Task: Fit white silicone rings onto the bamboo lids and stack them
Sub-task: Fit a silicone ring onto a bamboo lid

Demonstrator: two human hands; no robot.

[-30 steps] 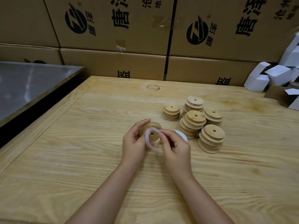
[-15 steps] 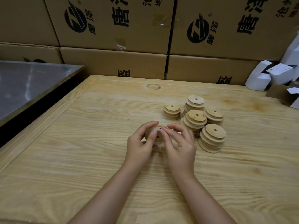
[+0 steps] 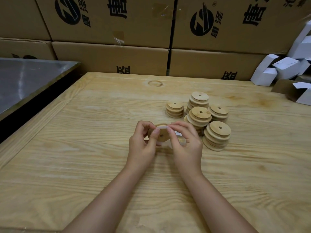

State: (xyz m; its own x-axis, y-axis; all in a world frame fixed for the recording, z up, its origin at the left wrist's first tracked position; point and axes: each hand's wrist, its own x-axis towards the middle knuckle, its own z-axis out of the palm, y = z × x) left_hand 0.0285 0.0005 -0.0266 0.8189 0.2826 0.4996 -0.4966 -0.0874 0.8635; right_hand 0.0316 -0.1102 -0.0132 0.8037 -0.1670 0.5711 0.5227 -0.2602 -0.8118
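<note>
Five lid stacks (image 3: 218, 132) just beyond hands; left hand (image 3: 141, 146), right hand (image 3: 187, 146) pinch bamboo lid (image 3: 162, 137); cartons (image 3: 109, 59) behind.

Behind the surface (image 3: 101, 148), the two upper cartons (image 3: 104, 31) each carry a round black logo (image 3: 67, 10) with the small characters 唐泽 beside it, then a large 唐 (what follows is cut off by the frame). The lower cartons (image 3: 109, 59), at the surface's far edge, each show one upside-down black character, half hidden and not readable.

Five lid stacks (image 3: 199, 117), one held lid (image 3: 162, 136)
</note>
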